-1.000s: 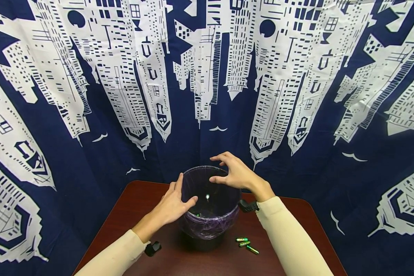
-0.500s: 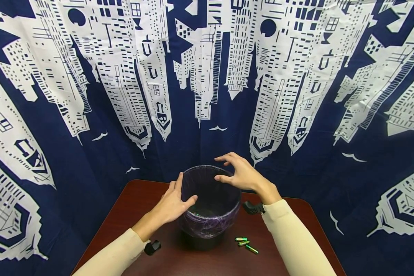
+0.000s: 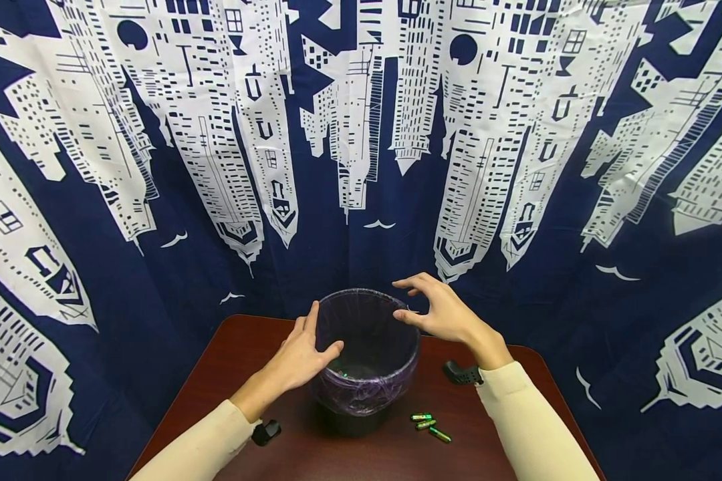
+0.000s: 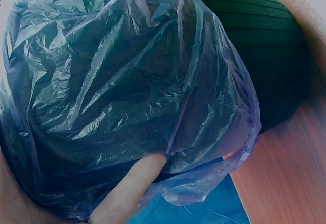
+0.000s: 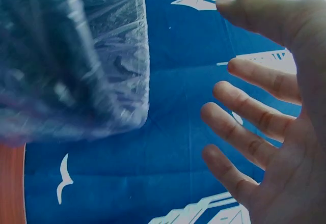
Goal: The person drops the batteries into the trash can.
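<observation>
A dark trash can (image 3: 355,425) stands on the table, lined with a translucent purple bag (image 3: 367,394) folded over its rim. My left hand (image 3: 301,351) holds the can's left rim, thumb over the opening and fingers along the outside. Up close in the left wrist view, one finger (image 4: 132,186) lies against the crinkled bag. Beyond the far right rim hovers my right hand (image 3: 442,310), its fingers loosely bent and parted; the right wrist view shows nothing in it. Small green bits (image 3: 344,375) glint inside the can.
Three green batteries (image 3: 426,424) lie on the reddish-brown table (image 3: 265,461), right of the can's base. A navy cloth with white buildings (image 3: 361,254) hangs behind and at both sides. Black wrist cameras (image 3: 267,433) sit under both wrists.
My right hand has drawn right, from above the opening to past the rim. A small bright thing seen inside the can a second ago no longer shows. The left hand stays put.
</observation>
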Tool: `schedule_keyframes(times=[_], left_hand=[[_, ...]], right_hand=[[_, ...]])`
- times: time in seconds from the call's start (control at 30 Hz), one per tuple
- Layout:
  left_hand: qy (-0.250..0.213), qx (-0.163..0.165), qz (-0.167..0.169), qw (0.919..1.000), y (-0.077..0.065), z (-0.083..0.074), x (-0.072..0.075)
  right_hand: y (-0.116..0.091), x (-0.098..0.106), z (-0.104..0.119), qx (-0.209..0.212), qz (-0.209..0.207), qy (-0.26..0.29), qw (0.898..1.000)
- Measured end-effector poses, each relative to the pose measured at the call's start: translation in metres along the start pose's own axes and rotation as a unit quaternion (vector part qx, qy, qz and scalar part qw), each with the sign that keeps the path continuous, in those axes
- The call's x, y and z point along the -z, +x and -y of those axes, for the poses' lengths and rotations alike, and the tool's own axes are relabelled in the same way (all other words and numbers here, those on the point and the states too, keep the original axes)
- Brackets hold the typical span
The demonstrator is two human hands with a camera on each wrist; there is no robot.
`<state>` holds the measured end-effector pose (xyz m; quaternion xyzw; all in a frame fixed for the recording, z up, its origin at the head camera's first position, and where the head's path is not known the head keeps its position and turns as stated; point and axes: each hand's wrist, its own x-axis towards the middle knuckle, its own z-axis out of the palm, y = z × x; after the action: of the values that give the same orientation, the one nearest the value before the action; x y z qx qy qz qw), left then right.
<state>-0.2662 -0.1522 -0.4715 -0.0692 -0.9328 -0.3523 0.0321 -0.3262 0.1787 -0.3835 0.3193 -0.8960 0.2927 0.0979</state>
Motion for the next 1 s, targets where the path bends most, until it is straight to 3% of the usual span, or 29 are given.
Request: schedule_keyframes(times=[0.5, 1.0], left_hand=[[0.0, 0.003, -0.003, 1.0, -0.001, 0.003, 0.001], [-0.003, 0.009, 0.001, 1.0, 0.0, 0.001, 0.0]], right_hand=[[-0.054, -0.008, -0.051, -0.022, -0.032, -0.004, 0.999], [-0.112, -0.044, -0.092, -0.066, -0.024, -0.01, 0.998]])
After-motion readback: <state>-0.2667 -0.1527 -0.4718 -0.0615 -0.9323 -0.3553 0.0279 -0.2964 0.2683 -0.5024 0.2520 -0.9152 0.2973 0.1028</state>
